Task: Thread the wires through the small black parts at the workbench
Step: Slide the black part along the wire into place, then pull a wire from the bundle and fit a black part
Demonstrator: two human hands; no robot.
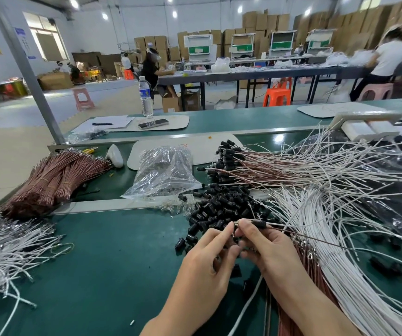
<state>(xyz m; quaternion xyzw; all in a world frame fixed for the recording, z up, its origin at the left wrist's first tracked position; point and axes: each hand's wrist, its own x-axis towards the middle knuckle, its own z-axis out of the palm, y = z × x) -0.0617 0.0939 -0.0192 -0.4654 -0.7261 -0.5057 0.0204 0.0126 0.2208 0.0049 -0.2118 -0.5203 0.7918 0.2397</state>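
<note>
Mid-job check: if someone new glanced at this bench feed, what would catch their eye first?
First, the hands at bottom centre: the left hand pinches the end of a brown wire while the right hand holds a small black part on it. Just beyond them lies a pile of loose black parts. White wires fan across the right side, and a bundle of brown wires lies far left.
</note>
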